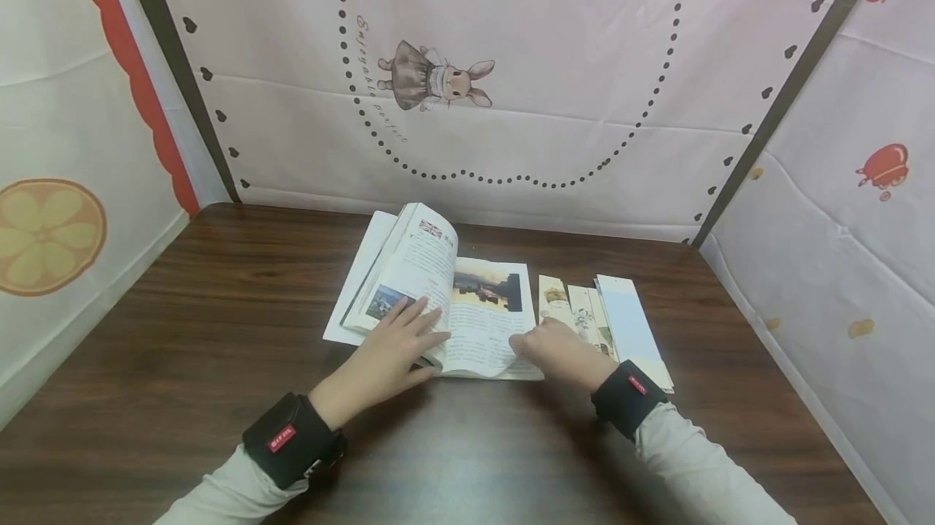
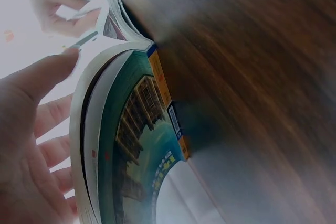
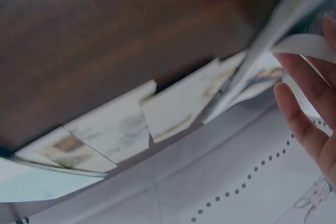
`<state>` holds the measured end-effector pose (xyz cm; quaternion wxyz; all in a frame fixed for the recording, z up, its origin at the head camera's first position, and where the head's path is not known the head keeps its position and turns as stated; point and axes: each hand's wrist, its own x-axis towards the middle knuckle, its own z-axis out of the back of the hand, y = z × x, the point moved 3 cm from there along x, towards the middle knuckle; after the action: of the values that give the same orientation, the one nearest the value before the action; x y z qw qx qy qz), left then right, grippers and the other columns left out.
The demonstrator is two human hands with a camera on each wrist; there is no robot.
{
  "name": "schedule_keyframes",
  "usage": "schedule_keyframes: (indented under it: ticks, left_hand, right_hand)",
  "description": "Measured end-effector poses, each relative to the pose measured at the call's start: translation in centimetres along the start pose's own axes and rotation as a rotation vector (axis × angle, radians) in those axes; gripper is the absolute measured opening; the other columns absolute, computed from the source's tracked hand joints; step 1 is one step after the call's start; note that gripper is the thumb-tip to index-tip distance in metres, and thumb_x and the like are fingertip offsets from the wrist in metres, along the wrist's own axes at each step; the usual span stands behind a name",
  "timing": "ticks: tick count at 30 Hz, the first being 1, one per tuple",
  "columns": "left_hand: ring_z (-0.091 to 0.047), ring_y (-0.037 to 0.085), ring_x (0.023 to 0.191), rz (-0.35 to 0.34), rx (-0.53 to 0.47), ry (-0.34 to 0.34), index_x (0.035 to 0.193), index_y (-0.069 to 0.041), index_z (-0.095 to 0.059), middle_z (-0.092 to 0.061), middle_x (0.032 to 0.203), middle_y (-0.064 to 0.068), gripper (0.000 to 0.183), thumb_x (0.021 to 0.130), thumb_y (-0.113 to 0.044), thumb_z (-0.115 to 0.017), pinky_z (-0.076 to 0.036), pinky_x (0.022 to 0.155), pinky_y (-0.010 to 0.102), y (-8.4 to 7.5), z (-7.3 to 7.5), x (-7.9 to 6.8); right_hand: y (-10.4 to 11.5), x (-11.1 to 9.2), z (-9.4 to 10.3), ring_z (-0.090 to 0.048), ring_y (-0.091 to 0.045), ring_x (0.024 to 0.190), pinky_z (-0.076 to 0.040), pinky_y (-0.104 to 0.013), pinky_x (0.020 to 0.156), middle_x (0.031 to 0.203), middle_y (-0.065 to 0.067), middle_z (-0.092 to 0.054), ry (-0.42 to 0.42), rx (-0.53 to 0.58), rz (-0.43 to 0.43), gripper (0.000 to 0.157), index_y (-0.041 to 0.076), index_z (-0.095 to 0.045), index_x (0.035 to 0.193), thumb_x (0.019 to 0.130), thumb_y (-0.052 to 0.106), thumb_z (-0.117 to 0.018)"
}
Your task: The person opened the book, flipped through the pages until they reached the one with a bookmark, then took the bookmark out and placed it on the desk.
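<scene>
A thick paperback book [image 1: 478,346] lies open on the table, its left-hand pages arching up and showing a small British flag picture. My left hand [image 1: 398,350] rests on the left-hand page with its fingers spread. The left wrist view shows the book's green illustrated cover [image 2: 136,114] curving beside that hand. At the lower right corner of the book, my right hand [image 1: 558,350] pinches the edge of a page [image 3: 304,44], which bends up from the pages below. The right wrist view shows this page between thumb and fingers.
Right of the book lie several illustrated paper cards [image 1: 587,316] and a pale blue booklet or card [image 1: 630,322], partly overlapping. A white sheet or cover [image 1: 359,281] sticks out under the book's left side. The brown wooden table [image 1: 219,306] meets printed fabric walls [image 1: 555,87].
</scene>
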<state>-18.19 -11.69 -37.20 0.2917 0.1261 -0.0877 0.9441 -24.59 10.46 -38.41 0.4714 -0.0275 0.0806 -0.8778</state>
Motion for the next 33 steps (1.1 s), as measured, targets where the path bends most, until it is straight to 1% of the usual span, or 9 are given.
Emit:
schedule_keyframes:
  ticks: [3,7,18,20,23,26,28,31,33]
  left_hand:
    - [-0.042,0.037,0.133,0.015,-0.002,-0.005,0.114,-0.008,-0.068,-0.056,0.132,0.017,0.043,0.08,-0.033,-0.073,-0.029,0.11,0.054,-0.1,0.1,0.3]
    - [-0.045,0.037,0.13,0.03,-0.005,-0.017,0.111,-0.004,-0.068,-0.059,0.129,0.018,0.04,0.081,-0.03,-0.072,-0.031,0.109,0.054,-0.3,0.2,0.5]
    - [-0.049,0.038,0.126,0.087,-0.049,0.021,0.107,0.0,-0.069,-0.06,0.126,0.02,0.046,0.078,-0.035,-0.074,-0.036,0.107,0.053,-0.3,0.3,1.0]
    - [-0.054,0.036,0.119,0.102,-0.033,-0.002,0.098,0.0,-0.071,-0.064,0.119,0.018,0.049,0.074,-0.042,-0.076,-0.04,0.104,0.049,-0.3,0.2,1.3]
    - [-0.061,0.028,0.093,0.135,0.008,-0.052,0.078,-0.002,-0.071,-0.067,0.098,0.012,0.052,0.069,-0.052,-0.077,-0.049,0.086,0.04,-0.5,-0.2,1.9]
    - [-0.056,0.023,0.077,0.187,0.068,-0.086,0.068,-0.003,-0.067,-0.062,0.081,0.007,0.057,0.066,-0.059,-0.075,-0.048,0.071,0.036,-1.0,-0.6,2.3]
    - [-0.056,0.023,0.075,0.216,0.108,-0.091,0.069,-0.002,-0.067,-0.059,0.076,0.007,0.055,0.069,-0.057,-0.074,-0.048,0.068,0.037,-1.3,-0.9,2.5]
    - [-0.059,0.027,0.077,0.24,0.127,-0.103,0.073,-0.001,-0.07,-0.062,0.076,0.009,0.044,0.074,-0.045,-0.075,-0.049,0.068,0.041,-1.7,-0.9,2.6]
    - [-0.059,0.027,0.074,0.241,0.125,-0.125,0.071,-0.001,-0.07,-0.063,0.075,0.009,0.034,0.075,-0.034,-0.075,-0.049,0.066,0.04,-1.8,-0.8,2.6]
  right_hand:
    - [0.0,0.2,1.1,-0.065,-0.009,0.077,-0.049,-0.027,0.072,0.087,0.003,-0.073,-0.058,-0.041,-0.001,0.027,0.015,-0.067,0.099,0.075,0.006,-0.076]
    - [0.1,0.3,2.7,-0.065,-0.012,0.09,-0.048,-0.028,0.074,0.094,0.004,-0.072,-0.216,-0.092,0.021,0.022,0.016,-0.067,0.095,0.076,0.011,-0.077]
    - [0.9,0.3,5.9,-0.062,-0.018,0.096,-0.049,-0.031,0.086,0.098,-0.001,-0.07,-0.609,-0.17,0.14,0.027,0.012,-0.07,0.092,0.068,0.009,-0.082]
    - [1.3,0.4,6.1,-0.059,-0.019,0.094,-0.049,-0.03,0.083,0.097,-0.001,-0.067,-0.684,-0.195,0.153,0.025,0.012,-0.071,0.09,0.068,0.01,-0.083]
    - [1.9,0.7,6.3,-0.054,-0.019,0.085,-0.046,-0.028,0.075,0.089,-0.003,-0.062,-0.78,-0.214,0.162,0.024,0.012,-0.073,0.088,0.066,0.012,-0.084]
    - [2.4,1.1,6.4,-0.052,-0.018,0.079,-0.045,-0.027,0.069,0.081,-0.002,-0.06,-0.831,-0.197,0.16,0.026,0.011,-0.074,0.087,0.064,0.014,-0.086]
    - [2.7,1.3,6.4,-0.054,-0.018,0.078,-0.047,-0.026,0.069,0.08,-0.002,-0.062,-0.853,-0.165,0.147,0.027,0.011,-0.073,0.088,0.065,0.013,-0.086]
    - [2.9,1.4,6.1,-0.059,-0.017,0.079,-0.05,-0.026,0.07,0.082,-0.003,-0.065,-0.873,-0.063,0.086,0.031,0.007,-0.07,0.093,0.066,0.011,-0.085]
    - [2.9,1.5,5.6,-0.062,-0.018,0.081,-0.053,-0.027,0.071,0.085,-0.005,-0.068,-0.849,0.028,0.013,0.035,0.005,-0.065,0.097,0.068,0.01,-0.083]
